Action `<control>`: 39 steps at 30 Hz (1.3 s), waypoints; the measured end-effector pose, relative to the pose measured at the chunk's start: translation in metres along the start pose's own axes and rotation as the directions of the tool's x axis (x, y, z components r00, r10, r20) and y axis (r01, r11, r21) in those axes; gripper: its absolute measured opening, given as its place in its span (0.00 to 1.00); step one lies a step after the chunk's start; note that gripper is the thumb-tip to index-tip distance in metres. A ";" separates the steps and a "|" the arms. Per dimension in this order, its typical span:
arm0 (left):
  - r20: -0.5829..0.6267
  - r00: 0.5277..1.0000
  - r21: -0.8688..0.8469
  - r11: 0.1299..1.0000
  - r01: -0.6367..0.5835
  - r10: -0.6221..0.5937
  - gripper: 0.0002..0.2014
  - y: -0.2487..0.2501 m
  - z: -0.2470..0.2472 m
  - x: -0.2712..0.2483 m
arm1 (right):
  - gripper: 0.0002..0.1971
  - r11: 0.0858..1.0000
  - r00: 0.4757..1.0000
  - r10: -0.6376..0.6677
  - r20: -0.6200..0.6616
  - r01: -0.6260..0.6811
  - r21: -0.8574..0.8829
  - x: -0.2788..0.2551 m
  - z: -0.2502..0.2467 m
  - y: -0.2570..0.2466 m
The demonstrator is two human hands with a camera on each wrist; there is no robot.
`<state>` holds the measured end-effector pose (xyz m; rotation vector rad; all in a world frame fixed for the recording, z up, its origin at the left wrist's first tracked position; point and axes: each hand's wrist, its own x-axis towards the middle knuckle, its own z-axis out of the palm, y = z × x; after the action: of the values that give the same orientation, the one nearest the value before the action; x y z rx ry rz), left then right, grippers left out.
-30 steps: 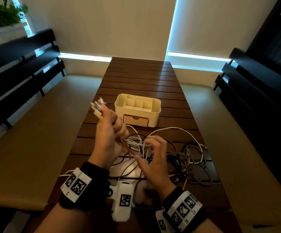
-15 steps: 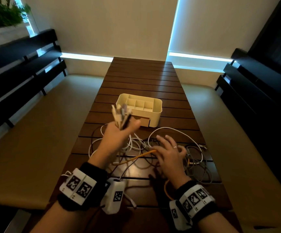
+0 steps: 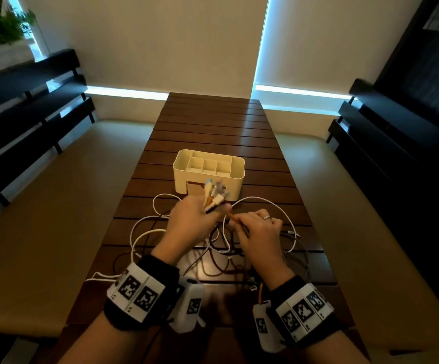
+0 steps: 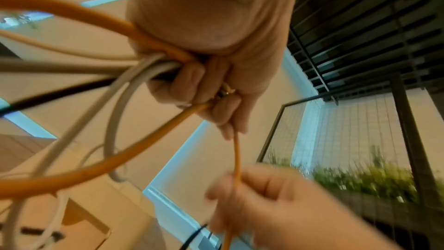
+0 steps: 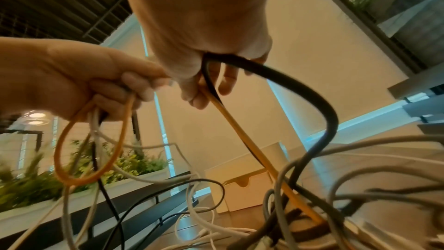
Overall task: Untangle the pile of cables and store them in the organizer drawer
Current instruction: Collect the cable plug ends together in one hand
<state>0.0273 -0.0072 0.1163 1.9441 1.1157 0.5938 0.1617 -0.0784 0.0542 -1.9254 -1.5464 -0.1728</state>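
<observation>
My left hand (image 3: 200, 214) grips a bundle of cable ends (image 3: 215, 195), held up in front of the cream organizer (image 3: 209, 172). In the left wrist view its fingers (image 4: 206, 79) are curled round orange, white and black cables. Just to its right, my right hand (image 3: 242, 224) pinches the orange cable (image 3: 232, 218). That cable (image 5: 240, 132) runs down from the right hand (image 5: 199, 90) into the pile, beside a black cable (image 5: 312, 90) that passes under the palm. The tangled pile (image 3: 226, 256) lies on the table below both hands. The organizer's drawer front (image 5: 247, 189) shows its notch.
The slatted wooden table (image 3: 213, 127) runs away from me, with cushioned benches (image 3: 55, 206) on both sides. White cable loops (image 3: 144, 232) spread to the left of the pile, and grey ones (image 3: 294, 240) to the right. A planter (image 5: 36, 187) stands at the left.
My left hand has carried the bundle down and to the right, close to the right hand. The right hand has lifted off the pile and now pinches the orange cable.
</observation>
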 end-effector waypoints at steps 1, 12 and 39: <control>-0.041 0.999 -0.190 0.982 0.014 -0.022 0.15 0.003 -0.007 -0.002 | 0.09 0.999 0.994 0.039 0.101 -0.036 -0.027 0.000 0.001 0.007; -0.373 0.901 -0.902 0.314 -0.296 -0.222 0.16 -0.011 -0.085 -0.004 | 0.10 0.911 0.801 0.360 0.479 -0.189 -0.367 -0.033 0.012 0.060; -0.081 0.996 -0.701 0.713 -0.023 -0.048 0.10 -0.012 0.027 -0.015 | 0.09 0.822 0.936 -0.065 0.347 -0.147 0.551 0.003 -0.028 -0.013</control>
<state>0.0329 -0.0278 0.0913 1.2422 0.7809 0.9503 0.1590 -0.0906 0.0825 -1.5440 -1.5408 0.6316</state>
